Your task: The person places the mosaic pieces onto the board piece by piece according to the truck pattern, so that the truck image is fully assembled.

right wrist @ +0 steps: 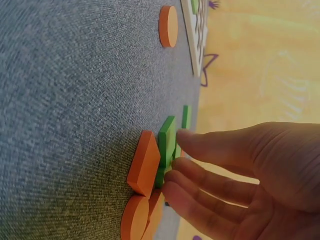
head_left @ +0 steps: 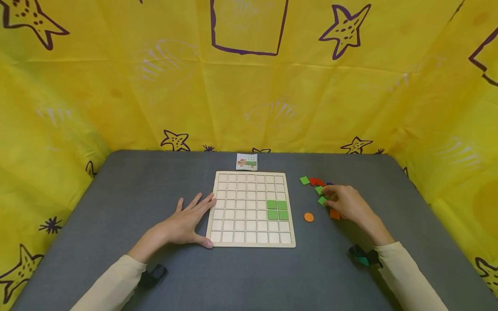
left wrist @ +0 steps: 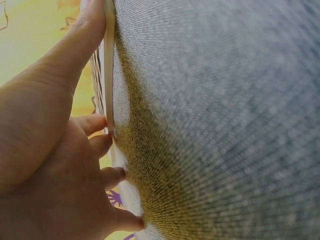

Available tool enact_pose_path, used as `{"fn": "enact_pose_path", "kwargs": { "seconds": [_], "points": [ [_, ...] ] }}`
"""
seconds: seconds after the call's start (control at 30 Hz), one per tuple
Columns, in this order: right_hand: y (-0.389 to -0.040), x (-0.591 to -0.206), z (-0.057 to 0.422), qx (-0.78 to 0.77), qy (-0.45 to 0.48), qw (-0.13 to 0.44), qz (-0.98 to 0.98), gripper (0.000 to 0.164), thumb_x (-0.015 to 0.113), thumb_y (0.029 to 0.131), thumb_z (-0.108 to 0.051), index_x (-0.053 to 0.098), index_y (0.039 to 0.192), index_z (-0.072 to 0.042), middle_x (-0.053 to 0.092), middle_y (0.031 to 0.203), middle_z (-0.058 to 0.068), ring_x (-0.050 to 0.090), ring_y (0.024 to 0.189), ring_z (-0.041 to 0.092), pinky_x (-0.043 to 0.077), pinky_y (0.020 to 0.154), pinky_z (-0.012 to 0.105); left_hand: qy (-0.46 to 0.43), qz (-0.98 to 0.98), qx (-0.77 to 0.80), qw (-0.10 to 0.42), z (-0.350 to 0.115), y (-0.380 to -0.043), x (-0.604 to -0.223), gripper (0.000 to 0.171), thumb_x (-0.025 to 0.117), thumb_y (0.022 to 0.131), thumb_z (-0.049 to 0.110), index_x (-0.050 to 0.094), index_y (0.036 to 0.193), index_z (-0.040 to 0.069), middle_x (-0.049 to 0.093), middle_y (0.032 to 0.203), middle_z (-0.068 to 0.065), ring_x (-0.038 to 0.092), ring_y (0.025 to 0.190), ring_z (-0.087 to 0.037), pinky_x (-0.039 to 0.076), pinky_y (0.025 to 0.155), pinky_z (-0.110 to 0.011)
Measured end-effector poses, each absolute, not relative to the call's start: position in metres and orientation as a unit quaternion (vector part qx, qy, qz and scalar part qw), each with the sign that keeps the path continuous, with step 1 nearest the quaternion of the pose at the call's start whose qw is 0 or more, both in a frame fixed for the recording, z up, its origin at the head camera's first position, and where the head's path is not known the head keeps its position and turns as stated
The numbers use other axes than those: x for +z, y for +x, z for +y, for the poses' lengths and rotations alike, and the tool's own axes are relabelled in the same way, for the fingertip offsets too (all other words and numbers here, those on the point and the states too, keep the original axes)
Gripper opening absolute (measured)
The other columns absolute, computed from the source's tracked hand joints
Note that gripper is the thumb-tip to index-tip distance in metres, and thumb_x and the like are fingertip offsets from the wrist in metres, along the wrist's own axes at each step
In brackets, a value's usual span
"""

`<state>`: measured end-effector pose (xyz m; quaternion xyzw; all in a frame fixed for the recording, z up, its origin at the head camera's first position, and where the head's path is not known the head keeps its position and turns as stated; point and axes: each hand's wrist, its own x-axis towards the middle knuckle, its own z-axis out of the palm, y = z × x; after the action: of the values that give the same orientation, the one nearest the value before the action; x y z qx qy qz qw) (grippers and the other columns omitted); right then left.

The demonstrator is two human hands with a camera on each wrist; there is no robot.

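Observation:
A pale wooden grid board [head_left: 240,214] lies on the grey table, with several green square tiles [head_left: 277,210] set in cells at its right side. My left hand [head_left: 183,226] is spread along the board's left edge, thumb at the near corner and fingertips at the rim; the left wrist view shows the fingers against the board's side [left wrist: 109,75]. To the right of the board, my right hand [head_left: 347,204] reaches over loose pieces. Its thumb and fingertips are apart, right beside the loose green tiles [right wrist: 166,142]. An orange square tile [right wrist: 144,165] lies by the fingers.
Beyond the board lies a small picture card [head_left: 247,162] with a gridded drawing. An orange disc [head_left: 308,217] sits between board and right hand. Red pieces [head_left: 316,182] and another green tile [head_left: 304,180] lie farther back. A yellow patterned cloth [head_left: 241,86] hangs behind the table.

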<state>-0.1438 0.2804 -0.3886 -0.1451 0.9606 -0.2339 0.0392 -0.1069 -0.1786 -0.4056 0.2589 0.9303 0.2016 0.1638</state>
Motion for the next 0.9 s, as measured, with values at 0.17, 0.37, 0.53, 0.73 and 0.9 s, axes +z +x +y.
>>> {"fn": "enact_pose_path", "kwargs": {
  "seconds": [0.17, 0.37, 0.53, 0.73, 0.9],
  "points": [
    [-0.1432, -0.3895, 0.2813, -0.23, -0.143, 0.039, 0.962, 0.031, 0.077, 0.082, -0.005, 0.068, 0.111, 0.003, 0.072, 0.096, 0.013, 0.068, 0.077, 0.024, 0.055, 0.066, 0.04, 0.261, 0.93, 0.201, 0.163, -0.1785, -0.1068, -0.406, 0.117, 0.08, 0.068, 0.06, 0.024, 0.155, 0.007, 0.013, 0.164, -0.011, 0.007, 0.147, -0.044, 0.0, 0.102, -0.077],
    [-0.1434, -0.3936, 0.2783, -0.239, -0.151, 0.032, 0.959, 0.022, 0.075, 0.083, -0.003, 0.071, 0.104, 0.0, 0.07, 0.086, 0.008, 0.065, 0.076, 0.022, 0.054, 0.068, 0.041, 0.26, 0.93, 0.2, 0.163, -0.1782, -0.1071, -0.4055, 0.117, 0.08, 0.068, 0.06, 0.023, 0.155, 0.007, 0.012, 0.164, -0.011, 0.007, 0.147, -0.044, 0.001, 0.102, -0.078],
    [-0.1431, -0.3955, 0.2774, -0.245, -0.151, 0.039, 0.957, 0.022, 0.076, 0.083, -0.004, 0.071, 0.104, -0.001, 0.07, 0.087, 0.006, 0.064, 0.076, 0.02, 0.054, 0.069, 0.039, 0.26, 0.93, 0.2, 0.165, -0.1778, -0.1068, -0.4045, 0.117, 0.08, 0.068, 0.059, 0.023, 0.155, 0.006, 0.012, 0.164, -0.011, 0.006, 0.147, -0.044, 0.001, 0.102, -0.078],
    [-0.1428, -0.3973, 0.2754, -0.25, -0.172, 0.033, 0.952, 0.029, 0.08, 0.077, 0.0, 0.071, 0.105, 0.002, 0.069, 0.087, 0.008, 0.062, 0.074, 0.019, 0.052, 0.066, 0.037, 0.258, 0.93, 0.2, 0.167, -0.1781, -0.1068, -0.4051, 0.117, 0.08, 0.068, 0.06, 0.023, 0.156, 0.007, 0.012, 0.164, -0.011, 0.006, 0.147, -0.044, 0.0, 0.102, -0.077],
    [-0.1434, -0.3982, 0.2716, -0.249, -0.171, 0.013, 0.953, 0.028, 0.079, 0.076, 0.003, 0.072, 0.104, 0.001, 0.07, 0.091, 0.01, 0.064, 0.079, 0.024, 0.054, 0.071, 0.042, 0.257, 0.931, 0.199, 0.168, -0.1782, -0.1076, -0.4063, 0.118, 0.079, 0.068, 0.061, 0.023, 0.156, 0.008, 0.012, 0.164, -0.01, 0.006, 0.148, -0.044, 0.0, 0.103, -0.077]
  ]
}}
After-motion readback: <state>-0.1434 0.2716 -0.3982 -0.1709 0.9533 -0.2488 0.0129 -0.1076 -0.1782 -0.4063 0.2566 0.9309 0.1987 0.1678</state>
